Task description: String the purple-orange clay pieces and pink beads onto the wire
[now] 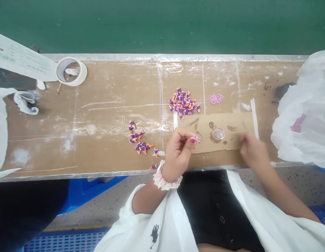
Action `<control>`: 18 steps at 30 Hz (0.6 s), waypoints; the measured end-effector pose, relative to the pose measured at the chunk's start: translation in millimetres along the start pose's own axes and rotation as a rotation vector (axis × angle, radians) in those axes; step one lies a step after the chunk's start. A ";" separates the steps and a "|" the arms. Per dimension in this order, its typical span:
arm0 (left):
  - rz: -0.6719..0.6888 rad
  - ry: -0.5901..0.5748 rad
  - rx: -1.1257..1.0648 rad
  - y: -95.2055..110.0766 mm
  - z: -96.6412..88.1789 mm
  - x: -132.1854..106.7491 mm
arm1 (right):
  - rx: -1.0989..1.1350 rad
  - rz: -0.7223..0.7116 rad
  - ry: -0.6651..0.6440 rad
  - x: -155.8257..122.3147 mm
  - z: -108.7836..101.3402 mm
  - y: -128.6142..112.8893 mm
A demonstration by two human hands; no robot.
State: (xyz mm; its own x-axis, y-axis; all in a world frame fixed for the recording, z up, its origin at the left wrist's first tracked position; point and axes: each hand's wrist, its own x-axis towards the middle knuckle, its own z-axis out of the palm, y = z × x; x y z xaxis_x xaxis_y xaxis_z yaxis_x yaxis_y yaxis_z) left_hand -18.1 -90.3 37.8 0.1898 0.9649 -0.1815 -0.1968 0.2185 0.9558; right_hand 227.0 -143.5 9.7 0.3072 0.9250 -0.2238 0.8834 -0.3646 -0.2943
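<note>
1 small piece (197, 139) looks pink and lumpy.

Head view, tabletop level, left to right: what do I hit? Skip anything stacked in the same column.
Tape roll → scattered purple-and-orange pieces → left hand pinching a small pink piece → small clear dish → right hand, blurred → white plastic bag.

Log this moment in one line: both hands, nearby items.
left hand: pinching small pink piece | right hand: blurred, grip unclear | clear cup: on cardboard strip | purple-and-orange figurines: heaped beyond left hand
</note>
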 end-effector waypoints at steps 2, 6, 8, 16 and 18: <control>-0.012 0.004 0.027 2.7 -2.9 3.3 | 0.031 -0.031 -0.038 -2.8 1.1 3.0; 0.048 -0.070 0.264 12.9 -16.7 21.5 | 0.025 0.072 0.078 -4.1 -11.4 18.9; 0.120 -0.146 0.509 18.0 -24.7 37.4 | 0.196 0.065 0.090 -5.3 -19.2 22.0; 0.240 -0.129 1.078 34.0 -41.5 86.6 | 0.724 -0.045 0.296 -6.9 -12.3 -19.5; 0.236 -0.084 1.217 44.4 -54.5 73.2 | 0.667 -0.089 0.339 -4.8 -11.1 -19.3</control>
State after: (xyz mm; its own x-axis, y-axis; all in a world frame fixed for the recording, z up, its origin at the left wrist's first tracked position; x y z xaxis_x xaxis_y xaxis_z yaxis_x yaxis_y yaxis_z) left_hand -65.4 -2.1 54.3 0.3411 0.9400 -0.0036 0.7766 -0.2796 0.5646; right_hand 212.3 -139.7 26.7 0.4321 0.8970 0.0934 0.5416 -0.1753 -0.8222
